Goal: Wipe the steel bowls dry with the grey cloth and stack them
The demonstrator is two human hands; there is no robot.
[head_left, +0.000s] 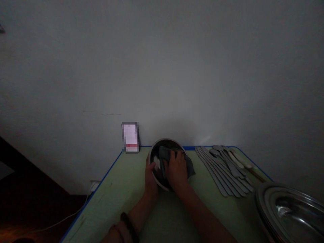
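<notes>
A round metal bowl [157, 178] is tilted toward me over the table, its dark inside facing the camera. My left hand [151, 175] grips its left rim, thumb over the edge and fingers behind. Inside the bowl, my right hand [178, 168] presses a dark grey cloth [165, 154] against the inner wall. One end of the cloth hangs out past the bowl's right rim. The fingers of my right hand are bent over the cloth.
The pale green table [121, 189] has a blue edge and meets a grey wall. Flat metal utensils [222, 172] and spoons [215, 153] lie at right. Stacked steel basins [291, 206] stand at near right. A phone [130, 137] leans at back left; a white cable [73, 214] runs down left.
</notes>
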